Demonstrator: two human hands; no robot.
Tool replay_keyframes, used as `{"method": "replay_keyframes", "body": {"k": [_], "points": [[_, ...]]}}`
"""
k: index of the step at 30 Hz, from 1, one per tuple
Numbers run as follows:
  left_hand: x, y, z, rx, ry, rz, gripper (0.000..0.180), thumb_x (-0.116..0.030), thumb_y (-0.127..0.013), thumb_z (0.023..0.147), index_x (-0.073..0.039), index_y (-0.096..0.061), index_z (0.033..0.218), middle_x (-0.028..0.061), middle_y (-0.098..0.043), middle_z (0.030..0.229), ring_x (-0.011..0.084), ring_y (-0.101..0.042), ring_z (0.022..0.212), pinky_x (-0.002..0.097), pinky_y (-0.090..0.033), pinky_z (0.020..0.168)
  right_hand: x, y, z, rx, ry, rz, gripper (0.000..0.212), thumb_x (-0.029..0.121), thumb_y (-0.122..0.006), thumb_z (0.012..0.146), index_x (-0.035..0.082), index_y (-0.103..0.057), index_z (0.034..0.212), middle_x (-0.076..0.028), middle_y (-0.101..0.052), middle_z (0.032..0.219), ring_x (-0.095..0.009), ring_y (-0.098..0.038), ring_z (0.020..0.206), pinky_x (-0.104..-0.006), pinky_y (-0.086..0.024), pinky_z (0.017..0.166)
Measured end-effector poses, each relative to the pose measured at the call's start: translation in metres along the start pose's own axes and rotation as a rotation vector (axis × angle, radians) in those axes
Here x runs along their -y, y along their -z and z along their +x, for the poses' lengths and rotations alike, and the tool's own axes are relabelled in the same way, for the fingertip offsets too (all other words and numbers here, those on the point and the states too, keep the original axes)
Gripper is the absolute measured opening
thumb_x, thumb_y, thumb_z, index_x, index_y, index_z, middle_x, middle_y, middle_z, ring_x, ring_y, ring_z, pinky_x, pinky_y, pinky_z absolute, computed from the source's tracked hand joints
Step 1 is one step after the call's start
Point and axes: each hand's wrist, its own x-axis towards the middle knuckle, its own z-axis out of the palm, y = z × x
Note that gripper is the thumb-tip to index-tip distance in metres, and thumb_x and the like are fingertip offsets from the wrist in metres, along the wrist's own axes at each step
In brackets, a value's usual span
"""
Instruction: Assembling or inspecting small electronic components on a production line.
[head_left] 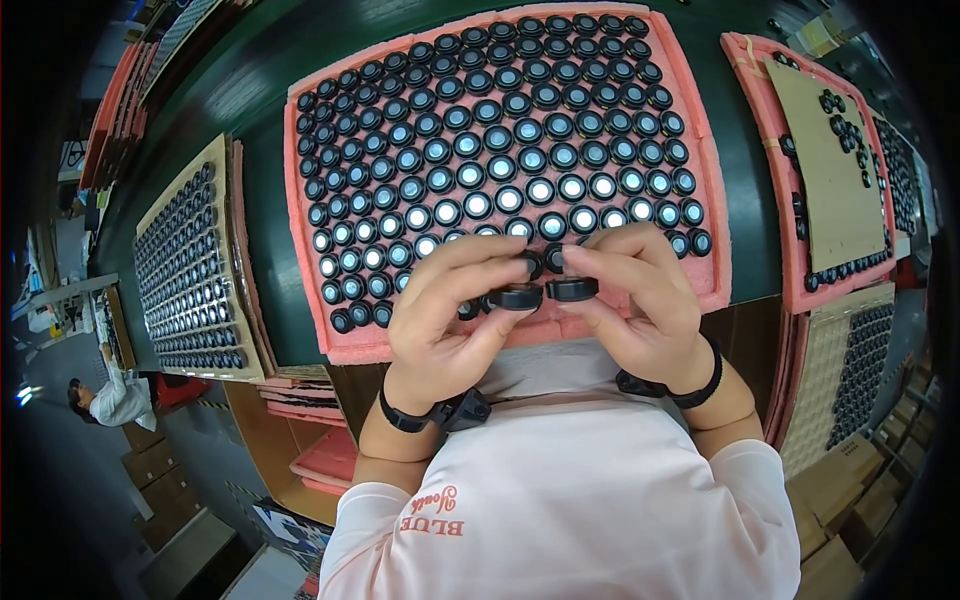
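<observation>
My left hand (448,315) pinches a small round black speaker driver (516,298) between thumb and fingers. Close beside it, another black speaker driver (572,290) is gripped edge-on by my right hand (640,300). Both hands hover over the near edge of a pink foam tray (712,240). Dark round pieces also show at my index fingertips; whether these are held or lie in the tray, I cannot tell. Rows of like drivers (510,198) with silver centres fill the tray. My fingers hide part of the nearest row.
The tray lies on a dark green table (262,230). A cardboard-backed board of drivers (190,270) stands to the left. At right, a cardboard sheet (825,170) with loose drivers covers another pink tray (752,90). Pink trays (328,458) are stacked below left. Another person (120,398) sits far left.
</observation>
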Motion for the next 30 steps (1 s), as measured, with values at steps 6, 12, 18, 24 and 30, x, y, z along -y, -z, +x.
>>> {"method": "replay_keyframes", "body": {"k": [6, 12, 18, 24, 30], "points": [[0.001, 0.004, 0.007, 0.092, 0.005, 0.179, 0.026, 0.003, -0.073, 0.068, 0.0, -0.07, 0.094, 0.0146, -0.066, 0.095, 0.0261, -0.064, 0.088, 0.0329, -0.05, 0.074, -0.013, 0.01, 0.005, -0.074, -0.004, -0.025, 0.029, -0.001, -0.075, 0.071, 0.002, -0.067, 0.098, -0.01, -0.061, 0.082, -0.023, -0.059, 0.075, -0.0327, -0.047, 0.066], [0.013, 0.003, 0.005, 0.373, 0.015, 0.402, 0.025, -0.003, -0.072, 0.073, -0.003, -0.068, 0.097, 0.0103, -0.065, 0.091, 0.0246, -0.061, 0.083, 0.0342, -0.047, 0.073, -0.022, 0.029, -0.016, 0.129, -0.182, -0.281, 0.023, 0.001, -0.073, 0.073, 0.002, -0.065, 0.094, -0.008, -0.06, 0.078, -0.024, -0.058, 0.075, -0.0339, -0.046, 0.071], [0.021, -0.016, -0.004, 0.546, -0.009, 0.462, 0.021, -0.007, -0.07, 0.075, -0.006, -0.066, 0.096, 0.007, -0.064, 0.085, 0.0259, -0.059, 0.078, 0.0363, -0.044, 0.074, -0.024, 0.026, -0.037, 0.255, -0.254, -0.322, 0.019, 0.003, -0.072, 0.073, 0.004, -0.066, 0.091, -0.007, -0.059, 0.075, -0.027, -0.056, 0.073, -0.0359, -0.044, 0.066], [0.028, -0.025, -0.005, 0.549, -0.07, 0.557, 0.02, -0.009, -0.071, 0.076, -0.007, -0.065, 0.095, 0.0056, -0.062, 0.09, 0.0259, -0.057, 0.084, 0.0375, -0.043, 0.074, -0.027, 0.022, -0.041, 0.276, -0.121, -0.451, 0.025, 0.005, -0.074, 0.07, 0.003, -0.066, 0.094, -0.008, -0.059, 0.082, -0.028, -0.056, 0.078, -0.037, -0.045, 0.069], [0.023, -0.022, -0.002, 0.576, -0.049, 0.627, 0.026, -0.012, -0.074, 0.072, -0.008, -0.065, 0.096, 0.0045, -0.055, 0.097, 0.0257, -0.053, 0.091, 0.0377, -0.041, 0.076, -0.021, 0.027, -0.04, 0.282, -0.111, -0.517, 0.032, 0.007, -0.076, 0.067, 0.004, -0.066, 0.098, -0.01, -0.058, 0.093, -0.029, -0.057, 0.081, -0.0383, -0.046, 0.071]]}}
